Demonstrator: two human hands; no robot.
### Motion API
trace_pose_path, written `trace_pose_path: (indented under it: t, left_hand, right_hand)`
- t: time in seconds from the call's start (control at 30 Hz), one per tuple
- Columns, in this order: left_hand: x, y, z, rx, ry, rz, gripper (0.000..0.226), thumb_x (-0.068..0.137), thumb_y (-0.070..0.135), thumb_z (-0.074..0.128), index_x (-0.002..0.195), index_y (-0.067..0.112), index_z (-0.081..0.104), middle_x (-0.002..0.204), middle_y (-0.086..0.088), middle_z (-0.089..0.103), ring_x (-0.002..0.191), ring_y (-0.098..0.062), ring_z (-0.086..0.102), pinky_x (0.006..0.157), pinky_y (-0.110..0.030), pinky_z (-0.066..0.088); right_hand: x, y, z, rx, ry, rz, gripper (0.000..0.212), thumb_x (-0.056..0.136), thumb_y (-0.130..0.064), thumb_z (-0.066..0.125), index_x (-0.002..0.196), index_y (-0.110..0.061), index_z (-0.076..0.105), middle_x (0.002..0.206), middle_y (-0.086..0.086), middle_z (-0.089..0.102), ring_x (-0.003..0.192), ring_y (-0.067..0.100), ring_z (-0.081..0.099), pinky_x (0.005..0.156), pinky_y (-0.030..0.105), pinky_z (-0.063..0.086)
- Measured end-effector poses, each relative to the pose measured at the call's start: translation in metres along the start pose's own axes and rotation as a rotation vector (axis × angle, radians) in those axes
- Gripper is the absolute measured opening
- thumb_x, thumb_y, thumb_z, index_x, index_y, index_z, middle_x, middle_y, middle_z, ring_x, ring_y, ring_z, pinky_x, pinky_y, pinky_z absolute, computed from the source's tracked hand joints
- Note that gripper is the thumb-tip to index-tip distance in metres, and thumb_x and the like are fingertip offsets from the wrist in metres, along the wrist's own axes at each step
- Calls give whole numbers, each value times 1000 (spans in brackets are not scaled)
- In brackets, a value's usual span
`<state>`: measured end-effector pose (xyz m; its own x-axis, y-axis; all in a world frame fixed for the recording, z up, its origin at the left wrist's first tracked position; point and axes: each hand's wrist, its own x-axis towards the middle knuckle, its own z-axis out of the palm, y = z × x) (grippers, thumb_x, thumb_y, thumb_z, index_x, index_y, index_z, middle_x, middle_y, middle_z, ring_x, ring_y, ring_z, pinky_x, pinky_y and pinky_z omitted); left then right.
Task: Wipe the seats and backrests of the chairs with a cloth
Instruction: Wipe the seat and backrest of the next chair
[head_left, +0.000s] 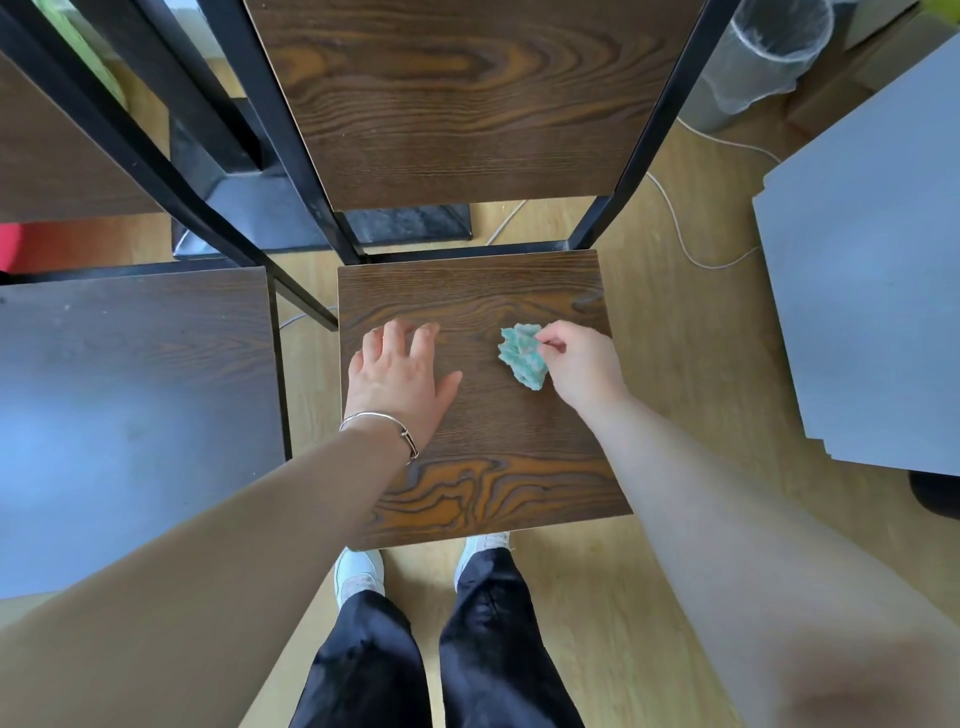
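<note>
Pale wood floor runs under everything. A grey tabletop juts in from the right, its edge well apart from the chair, with a wide strip of floor between them. On the left, a neighbouring dark seat sits just beside the chair, with only a narrow strip of floor between the two edges. The chair's wood-grain backrest stands in black bars behind its seat. The left hand lies flat near the seat's left edge, fingers straight and spread. The right hand pinches a crumpled teal cloth between thumb and fingertips, resting it on the seat's right half. Grain shows across the front half, up to the front edge.
</note>
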<state>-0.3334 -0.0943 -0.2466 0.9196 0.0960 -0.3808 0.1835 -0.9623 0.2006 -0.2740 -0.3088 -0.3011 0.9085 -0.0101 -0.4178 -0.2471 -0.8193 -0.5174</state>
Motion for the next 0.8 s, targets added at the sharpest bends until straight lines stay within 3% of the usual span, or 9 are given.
trace_pose_path:
  t: [0.2,0.33,0.53,0.67,0.8]
  left_hand:
    - [3,-6,10,0,-12,-5,62,95,56,42,147,26,27,145,-7,32,132,-30,30,110,-44,30]
    - [3,-10,12,-5,-9,-9,62,95,56,42,147,27,27,145,-7,33,133,-30,30,110,-44,31]
    - [0,-14,-6,-12,23,-9,62,94,56,43,146,26,28,142,-7,34,130,-30,30,108,-43,31]
    - [-5,-14,-32,-17,69,14,62,93,55,44,146,26,30,143,-4,33,131,-28,30,108,-42,32]
    - [-8,-8,-73,-14,131,37,62,93,54,47,145,25,32,142,-4,35,128,-29,32,106,-42,32]
  right_hand:
    - [-5,2,36,-401,-38,-107,46,92,-30,65,136,-23,54,135,0,50,116,24,44,84,38,55]
    - [-8,-4,46,-445,24,-169,35,92,-20,64,128,-20,61,125,1,57,107,23,49,79,34,54]
    - [-16,-26,46,-166,-45,-67,26,91,-14,65,117,-18,69,111,0,64,95,21,63,78,34,57]
    - [-19,-44,10,13,81,-31,26,95,-24,63,118,-15,68,110,0,64,94,16,63,76,32,58]
    - [-25,-72,-45,38,199,-68,28,96,-27,61,120,-15,67,110,-1,65,91,12,60,67,21,51]
